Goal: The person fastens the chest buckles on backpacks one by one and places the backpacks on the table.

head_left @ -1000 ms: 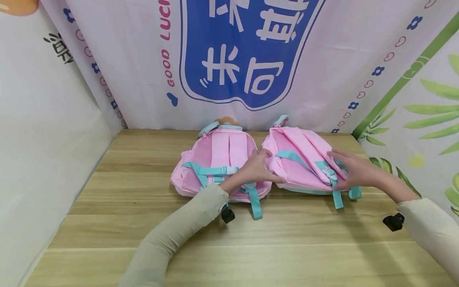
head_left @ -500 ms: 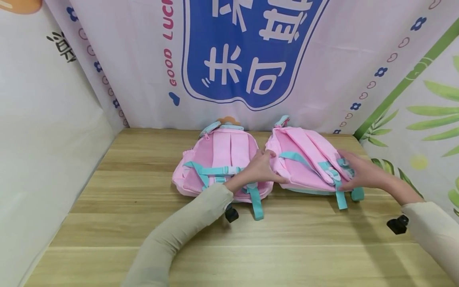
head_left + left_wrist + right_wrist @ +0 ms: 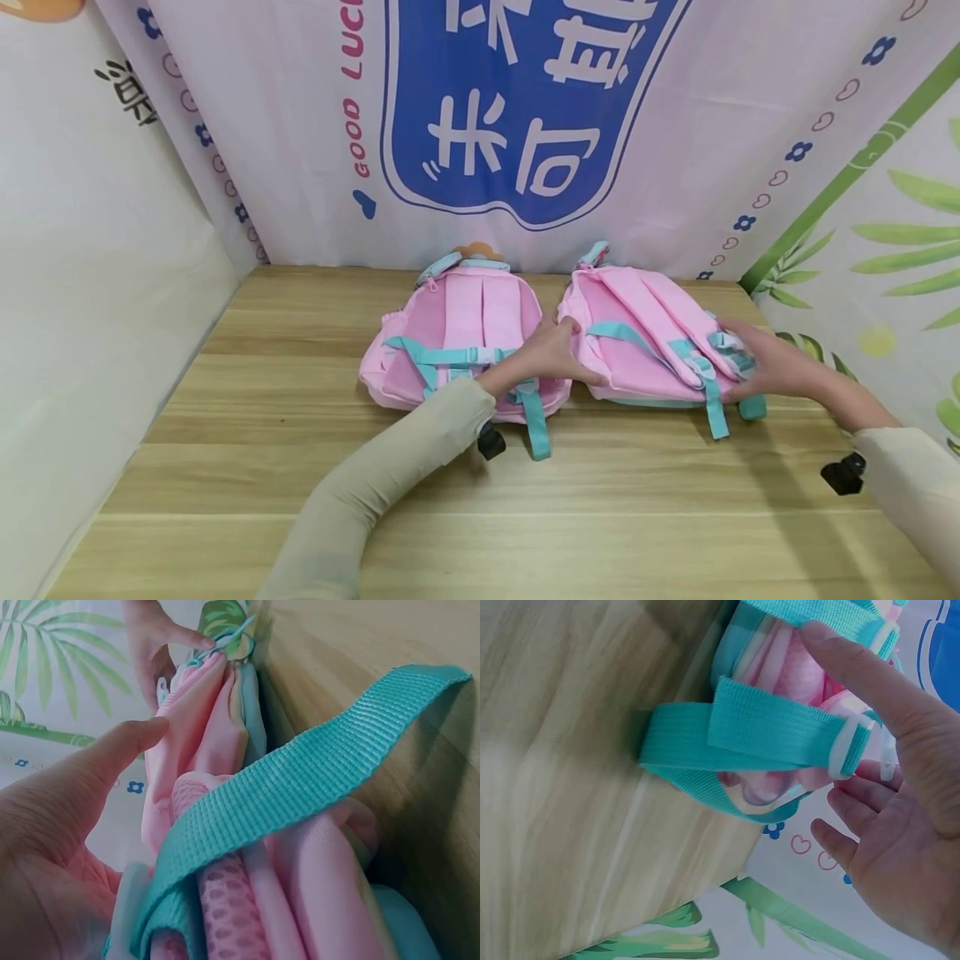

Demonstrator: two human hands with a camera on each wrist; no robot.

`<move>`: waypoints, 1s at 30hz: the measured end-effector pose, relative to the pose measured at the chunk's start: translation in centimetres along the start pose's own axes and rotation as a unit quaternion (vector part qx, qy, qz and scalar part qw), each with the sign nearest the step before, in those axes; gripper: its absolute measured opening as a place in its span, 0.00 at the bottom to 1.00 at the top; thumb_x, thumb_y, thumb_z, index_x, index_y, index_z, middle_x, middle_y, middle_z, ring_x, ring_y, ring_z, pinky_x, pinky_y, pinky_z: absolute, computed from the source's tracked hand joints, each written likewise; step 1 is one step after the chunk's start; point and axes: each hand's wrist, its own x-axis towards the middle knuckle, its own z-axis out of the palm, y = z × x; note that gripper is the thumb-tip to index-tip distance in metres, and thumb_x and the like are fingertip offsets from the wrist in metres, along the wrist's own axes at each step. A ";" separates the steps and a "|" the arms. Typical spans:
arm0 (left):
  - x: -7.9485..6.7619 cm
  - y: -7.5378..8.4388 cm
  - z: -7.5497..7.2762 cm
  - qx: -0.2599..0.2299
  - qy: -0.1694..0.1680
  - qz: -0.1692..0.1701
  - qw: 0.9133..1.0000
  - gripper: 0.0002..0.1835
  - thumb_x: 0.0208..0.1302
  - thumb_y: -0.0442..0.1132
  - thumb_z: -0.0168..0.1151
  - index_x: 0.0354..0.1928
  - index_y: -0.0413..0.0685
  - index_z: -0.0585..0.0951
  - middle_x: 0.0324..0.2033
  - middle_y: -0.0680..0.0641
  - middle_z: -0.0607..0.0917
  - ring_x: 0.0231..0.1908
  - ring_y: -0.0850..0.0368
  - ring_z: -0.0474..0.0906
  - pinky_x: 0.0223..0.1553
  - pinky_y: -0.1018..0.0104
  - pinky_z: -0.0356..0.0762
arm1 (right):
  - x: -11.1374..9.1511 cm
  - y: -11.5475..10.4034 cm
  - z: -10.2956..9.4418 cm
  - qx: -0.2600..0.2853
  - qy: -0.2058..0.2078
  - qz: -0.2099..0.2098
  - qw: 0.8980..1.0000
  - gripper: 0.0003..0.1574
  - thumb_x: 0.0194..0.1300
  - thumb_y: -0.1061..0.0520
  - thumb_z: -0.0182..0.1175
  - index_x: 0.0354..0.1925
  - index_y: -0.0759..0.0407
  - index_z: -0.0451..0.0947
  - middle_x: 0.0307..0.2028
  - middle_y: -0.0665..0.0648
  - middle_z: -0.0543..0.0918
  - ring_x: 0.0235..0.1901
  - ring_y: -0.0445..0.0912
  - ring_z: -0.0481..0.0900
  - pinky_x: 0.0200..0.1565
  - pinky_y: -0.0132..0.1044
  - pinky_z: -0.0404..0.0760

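Observation:
Two pink children's backpacks lie side by side, straps up, on the wooden table: a left backpack (image 3: 462, 312) and a right backpack (image 3: 630, 367). Both have turquoise webbing straps. My left hand (image 3: 551, 350) reaches over the left backpack, its spread thumb and fingers against the near side of the right one. In the left wrist view, a loose turquoise strap (image 3: 300, 780) crosses in front of that hand. My right hand (image 3: 772, 362) is at the right backpack's other side, thumb beside its turquoise strap (image 3: 780, 731) and fingers loosely bent. Some fingertips are hidden behind the backpack.
The wooden table (image 3: 420, 533) extends toward me. A printed cloth (image 3: 300, 125) hangs right behind the backpacks, with a white sheet (image 3: 97, 292) at the left and a leaf-patterned sheet (image 3: 907, 242) at the right. Black wrist cameras (image 3: 843, 473) hang below the forearms.
The right backpack has shifted very slightly right, with my left hand following it. My right hand has moved a little further right. The left backpack keeps its place.

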 end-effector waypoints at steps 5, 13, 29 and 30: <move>-0.2 0.3 0.0 0.005 0.004 -0.001 1.000 0.51 0.44 0.65 0.80 0.66 0.47 0.71 0.72 0.35 0.62 0.63 0.47 0.69 0.62 0.57 0.76 | -0.1 0.6 0.2 0.001 0.000 0.001 1.000 0.83 0.41 0.38 0.83 0.78 0.68 0.46 0.70 0.81 0.61 0.65 0.75 0.64 0.60 0.74 0.66; -0.3 0.5 0.9 0.031 0.018 0.021 0.999 0.52 0.45 0.64 0.80 0.68 0.47 0.70 0.69 0.36 0.67 0.70 0.43 0.62 0.67 0.54 0.72 | -0.1 1.6 0.9 0.039 0.000 -0.008 0.999 0.82 0.42 0.43 0.84 0.79 0.68 0.44 0.71 0.82 0.58 0.67 0.76 0.61 0.61 0.74 0.63; -0.1 0.7 1.3 0.044 0.011 0.017 0.999 0.54 0.46 0.63 0.79 0.72 0.47 0.68 0.70 0.37 0.67 0.68 0.48 0.67 0.66 0.59 0.73 | -0.2 2.1 2.1 0.008 0.023 -0.029 0.999 0.76 0.43 0.42 0.84 0.75 0.74 0.53 0.69 0.81 0.64 0.66 0.75 0.66 0.61 0.69 0.67; -0.1 0.7 1.3 0.043 0.010 0.016 0.999 0.54 0.46 0.63 0.80 0.72 0.47 0.68 0.70 0.37 0.67 0.68 0.48 0.68 0.66 0.59 0.74 | -0.1 2.1 2.1 0.004 0.021 -0.026 0.999 0.76 0.43 0.42 0.84 0.75 0.74 0.53 0.69 0.82 0.63 0.65 0.76 0.66 0.60 0.69 0.68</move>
